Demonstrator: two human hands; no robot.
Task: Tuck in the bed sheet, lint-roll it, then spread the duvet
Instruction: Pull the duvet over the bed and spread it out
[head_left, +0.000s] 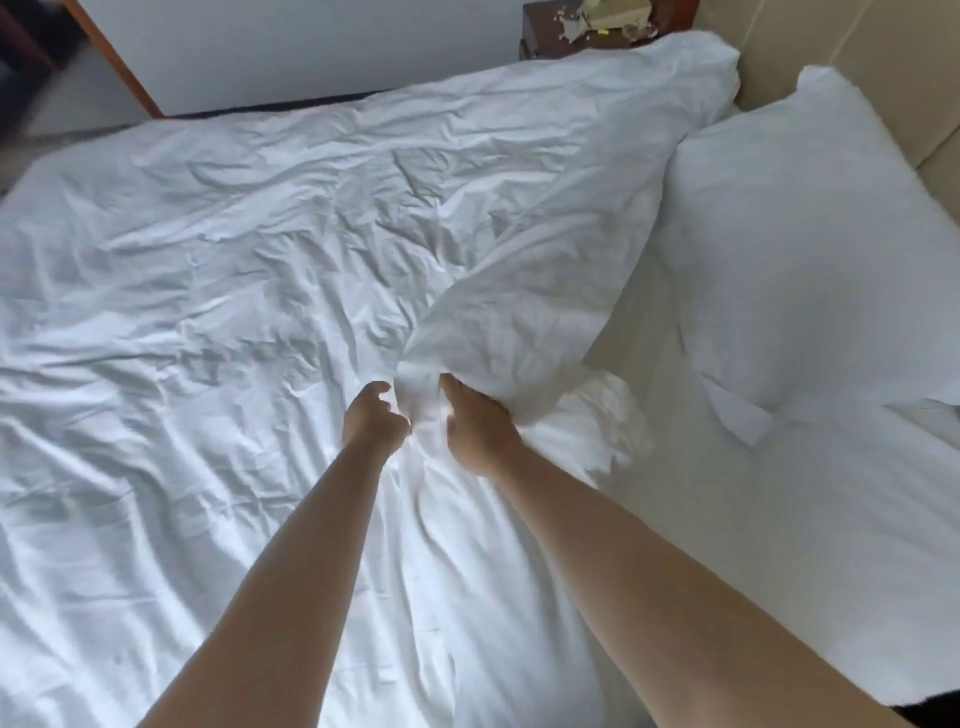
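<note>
White bedding covers the bed; the duvet (311, 249) spreads leftward, its folded edge bunched between left hand (375, 415) and right hand (475, 428), both closed on it, pillow (810, 249) rightward.

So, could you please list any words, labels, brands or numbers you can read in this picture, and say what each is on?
None can be read.
Duvet, pillow and sheet: plain white, no tag or print showing.
Yellowish item on the nightstand: too blurred and cropped to tell whether it carries text.
</note>
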